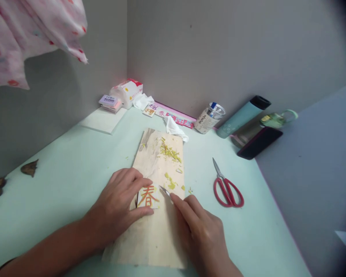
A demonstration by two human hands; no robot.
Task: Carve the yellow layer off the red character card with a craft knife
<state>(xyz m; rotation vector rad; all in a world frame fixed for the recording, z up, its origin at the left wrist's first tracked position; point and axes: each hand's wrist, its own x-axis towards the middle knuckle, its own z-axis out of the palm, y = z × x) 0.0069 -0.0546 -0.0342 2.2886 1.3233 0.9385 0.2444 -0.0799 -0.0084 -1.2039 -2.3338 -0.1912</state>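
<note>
A small white square piece (148,196) with an orange-red Chinese character on it lies on a wooden board (158,238). My left hand (123,200) grips its edges, thumb at the near side and fingers at the far side. In my right hand (200,227) is a pointed carving knife (165,190), held like a pen; its blade tip is close to the piece's right edge. Most of the knife's handle is hidden by my fingers. Yellow-green shavings (170,151) are scattered over the far part of the board.
Red-handled scissors (227,191) lie right of the board. Along the back stand a tissue pack (128,92), a clear cup (209,118), a teal bottle (242,117), a green-lidded bottle (272,120) and a dark phone (260,143). Brown dried pieces (29,168) lie at the left. Pink patterned cloth (37,38) hangs upper left.
</note>
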